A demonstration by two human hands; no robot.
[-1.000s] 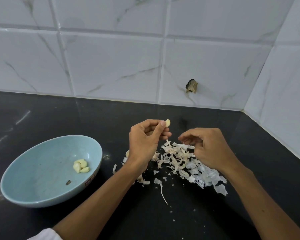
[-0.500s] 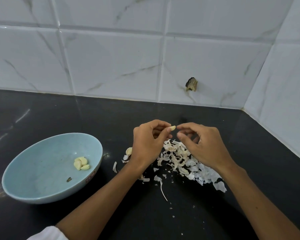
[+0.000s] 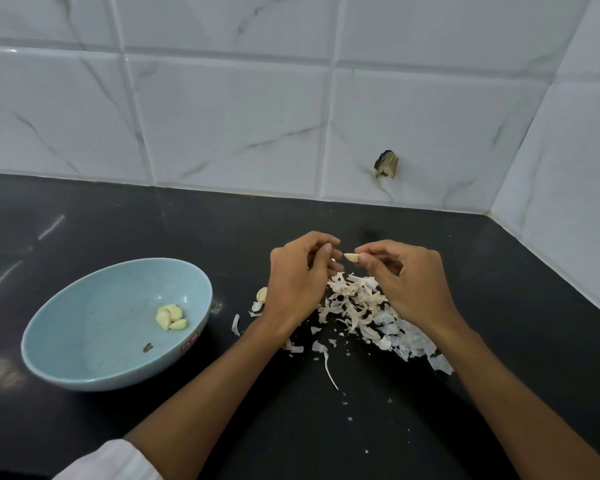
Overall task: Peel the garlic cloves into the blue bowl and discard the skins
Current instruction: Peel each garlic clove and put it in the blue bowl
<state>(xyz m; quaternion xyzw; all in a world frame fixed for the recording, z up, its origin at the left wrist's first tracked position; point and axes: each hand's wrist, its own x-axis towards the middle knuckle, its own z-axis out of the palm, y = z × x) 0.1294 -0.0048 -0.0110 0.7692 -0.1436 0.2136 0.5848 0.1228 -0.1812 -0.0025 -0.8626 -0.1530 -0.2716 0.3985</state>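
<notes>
Hovering over the pile of skins (image 3: 368,308), a pale garlic clove (image 3: 352,257) is pinched between the thumb and fingertips of the right hand (image 3: 413,285), so this grip is closed around the clove. The clove's pointed end is turned towards the left hand (image 3: 297,278), which is held just beside it with the fingers curled inward. Whether anything is caught in that grip cannot be told, since the fingertips are partly hidden.

The skins are heaped on the black surface (image 3: 125,223) beneath the hands and to their right, and thinner scraps and crumbs are scattered towards the near edge. A further clove (image 3: 262,293) is seen lying on the surface just beside the outer edge of the left hand.

Well to the left, the blue bowl (image 3: 94,317) is set upright on the surface, apart from the skins. A small cluster of peeled cloves (image 3: 170,317) is gathered towards its right inner side, and a dark fleck (image 3: 148,347) is seen below them. White marbled tiles (image 3: 222,126) are seen behind, one of them broken by a dark hole (image 3: 386,164). A white sleeve (image 3: 111,459) is visible on the left arm.
</notes>
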